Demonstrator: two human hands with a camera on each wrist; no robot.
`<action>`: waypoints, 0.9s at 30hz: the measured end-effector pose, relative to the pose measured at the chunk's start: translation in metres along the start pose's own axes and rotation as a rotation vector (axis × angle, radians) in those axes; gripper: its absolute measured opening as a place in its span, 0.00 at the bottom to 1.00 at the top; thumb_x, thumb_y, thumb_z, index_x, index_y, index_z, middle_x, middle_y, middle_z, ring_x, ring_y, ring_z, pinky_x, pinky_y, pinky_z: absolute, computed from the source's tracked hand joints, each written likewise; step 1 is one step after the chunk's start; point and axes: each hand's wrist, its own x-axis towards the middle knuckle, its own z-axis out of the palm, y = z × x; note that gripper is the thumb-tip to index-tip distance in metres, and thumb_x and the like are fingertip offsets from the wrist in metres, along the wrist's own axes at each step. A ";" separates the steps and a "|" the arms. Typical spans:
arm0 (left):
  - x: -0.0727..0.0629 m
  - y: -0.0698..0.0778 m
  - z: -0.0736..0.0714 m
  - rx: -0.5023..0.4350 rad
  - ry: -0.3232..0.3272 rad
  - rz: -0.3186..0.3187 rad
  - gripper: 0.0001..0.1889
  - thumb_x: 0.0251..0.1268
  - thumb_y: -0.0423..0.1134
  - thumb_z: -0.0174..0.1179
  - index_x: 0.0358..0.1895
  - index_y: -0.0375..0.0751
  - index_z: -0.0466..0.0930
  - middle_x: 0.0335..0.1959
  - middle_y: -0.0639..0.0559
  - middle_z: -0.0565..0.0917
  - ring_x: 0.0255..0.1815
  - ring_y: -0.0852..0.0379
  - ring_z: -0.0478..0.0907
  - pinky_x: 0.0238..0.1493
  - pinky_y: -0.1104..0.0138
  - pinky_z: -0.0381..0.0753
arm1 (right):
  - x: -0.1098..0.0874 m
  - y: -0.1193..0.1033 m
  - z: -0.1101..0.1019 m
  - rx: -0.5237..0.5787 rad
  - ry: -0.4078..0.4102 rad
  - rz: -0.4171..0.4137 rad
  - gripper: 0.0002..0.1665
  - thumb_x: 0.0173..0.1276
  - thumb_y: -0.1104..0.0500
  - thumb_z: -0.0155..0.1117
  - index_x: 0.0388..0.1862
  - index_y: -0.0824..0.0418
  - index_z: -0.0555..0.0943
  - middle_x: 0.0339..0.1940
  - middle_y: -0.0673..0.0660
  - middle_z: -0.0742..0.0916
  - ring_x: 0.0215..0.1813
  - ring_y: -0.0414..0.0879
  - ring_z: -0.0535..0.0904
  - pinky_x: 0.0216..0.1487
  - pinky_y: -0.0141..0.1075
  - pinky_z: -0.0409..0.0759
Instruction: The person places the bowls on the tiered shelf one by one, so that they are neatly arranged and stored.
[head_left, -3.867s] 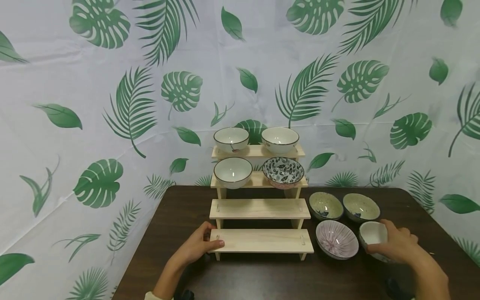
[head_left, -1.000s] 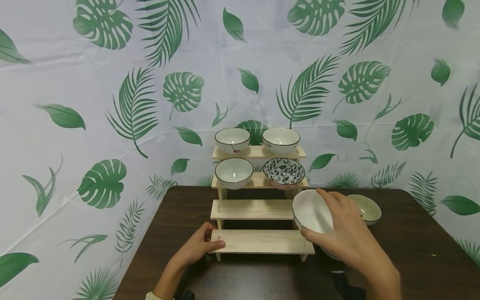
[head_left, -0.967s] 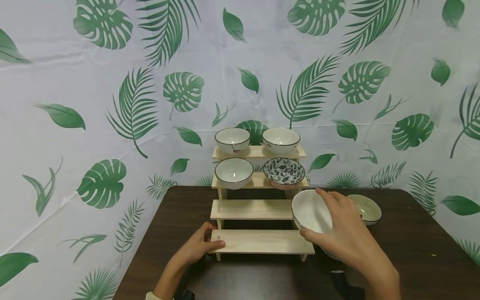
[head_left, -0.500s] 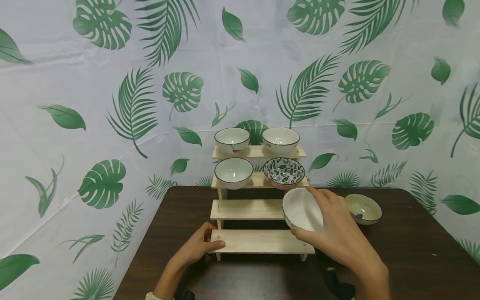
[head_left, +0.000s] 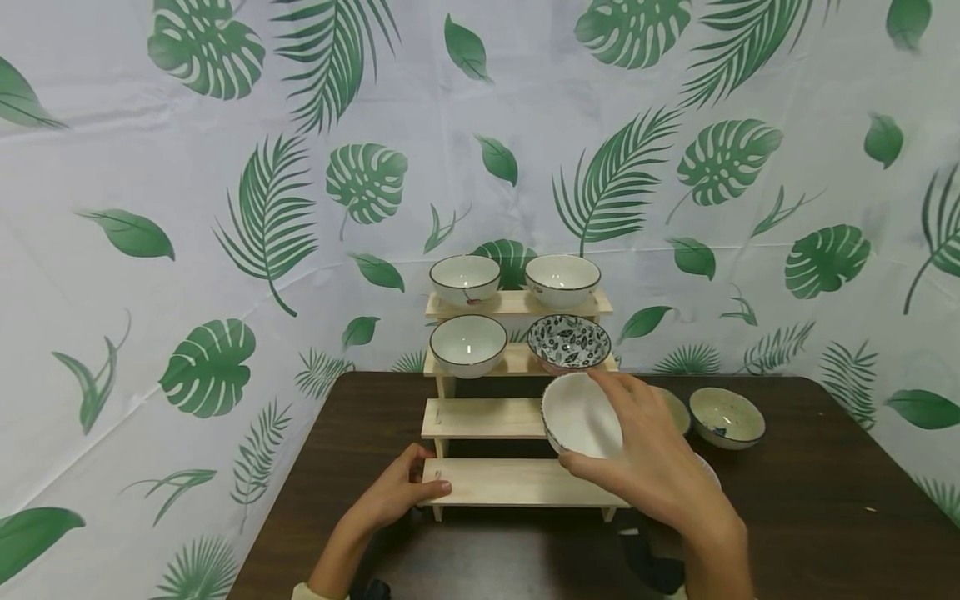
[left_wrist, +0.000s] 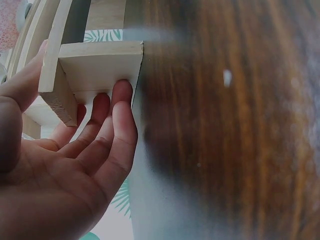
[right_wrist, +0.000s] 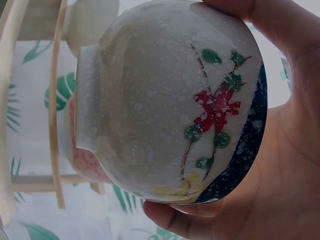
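Observation:
My right hand (head_left: pixel 645 450) grips a white bowl (head_left: pixel 581 417) by its rim, thumb on the near side and fingers on the far side. The bowl is tilted and overlaps the right part of the stand's lower two steps in the head view. Up close in the right wrist view, the bowl (right_wrist: pixel 165 100) shows a red flower, green leaves and a dark blue band. At the left end of the wooden step stand (head_left: pixel 510 483), my left hand (head_left: pixel 393 492) holds the lowest step, thumb on top. Its fingers (left_wrist: pixel 122 120) curl under by the stand's leg.
Two white bowls (head_left: pixel 465 281) stand on the top step. On the step below are a plain white bowl (head_left: pixel 468 346) and a black-patterned bowl (head_left: pixel 568 342). Right of the stand, a greenish bowl (head_left: pixel 726 417) sits on the dark table (head_left: pixel 840 475); other bowls are partly hidden behind my right hand.
My right hand has lifted the white bowl from the table at right and carried it left over the stand's right side, still drifting left. My left hand keeps its hold on the stand.

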 end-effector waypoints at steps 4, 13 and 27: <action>-0.001 0.000 0.000 0.003 0.004 -0.002 0.32 0.66 0.46 0.71 0.62 0.31 0.67 0.38 0.46 0.78 0.31 0.56 0.74 0.31 0.65 0.75 | 0.002 -0.003 0.005 0.012 0.014 -0.032 0.58 0.54 0.33 0.78 0.80 0.49 0.65 0.74 0.58 0.72 0.73 0.60 0.65 0.59 0.65 0.73; -0.002 0.002 0.000 0.004 0.015 -0.001 0.31 0.66 0.44 0.71 0.62 0.31 0.67 0.41 0.46 0.78 0.34 0.56 0.73 0.32 0.65 0.74 | 0.012 -0.009 0.021 0.020 0.031 -0.090 0.58 0.50 0.34 0.80 0.78 0.49 0.68 0.72 0.59 0.75 0.70 0.62 0.70 0.60 0.65 0.73; 0.000 -0.001 0.001 -0.024 0.010 0.010 0.29 0.66 0.43 0.71 0.61 0.30 0.67 0.42 0.45 0.80 0.34 0.56 0.76 0.32 0.63 0.78 | 0.024 -0.022 0.049 0.041 -0.015 -0.106 0.59 0.48 0.33 0.79 0.78 0.51 0.69 0.71 0.61 0.75 0.70 0.60 0.71 0.58 0.61 0.77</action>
